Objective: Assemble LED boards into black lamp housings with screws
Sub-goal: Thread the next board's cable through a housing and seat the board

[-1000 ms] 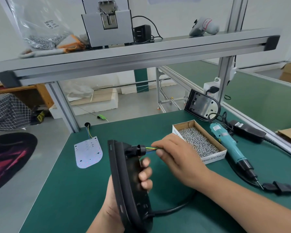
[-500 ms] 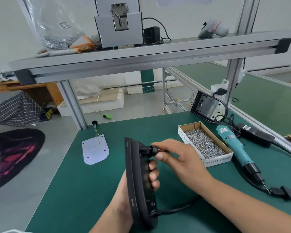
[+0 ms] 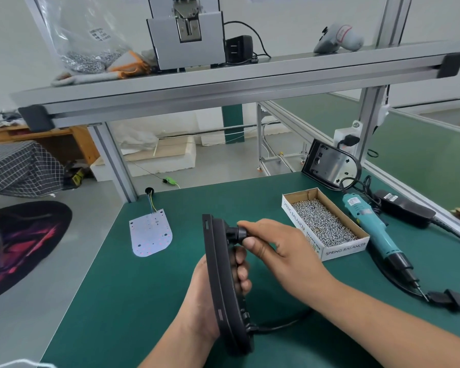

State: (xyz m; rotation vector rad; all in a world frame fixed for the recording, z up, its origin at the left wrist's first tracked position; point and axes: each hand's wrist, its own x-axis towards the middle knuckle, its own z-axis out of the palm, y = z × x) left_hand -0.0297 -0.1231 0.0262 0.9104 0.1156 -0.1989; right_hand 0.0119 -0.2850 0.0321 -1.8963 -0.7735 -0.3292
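Note:
My left hand (image 3: 223, 285) grips a black lamp housing (image 3: 221, 282), held upright on its edge above the green table. My right hand (image 3: 274, 251) pinches the black cable gland (image 3: 235, 233) that sticks out of the housing's back near its top. A black cable (image 3: 282, 324) leaves the housing's lower end. A white LED board (image 3: 150, 233) with coloured wires lies flat on the table to the left. An open cardboard box of screws (image 3: 322, 224) sits to the right, with a teal electric screwdriver (image 3: 372, 229) beside it.
A second black lamp housing (image 3: 329, 164) leans at the table's back right by a socket. A black power adapter (image 3: 404, 208) and cables lie far right. An aluminium shelf (image 3: 223, 83) spans overhead with a grey machine, a bag of screws and a scanner.
My right hand has moved left along the coloured wires to the cable gland; the wires that showed past the gland are now out of sight under my fingers.

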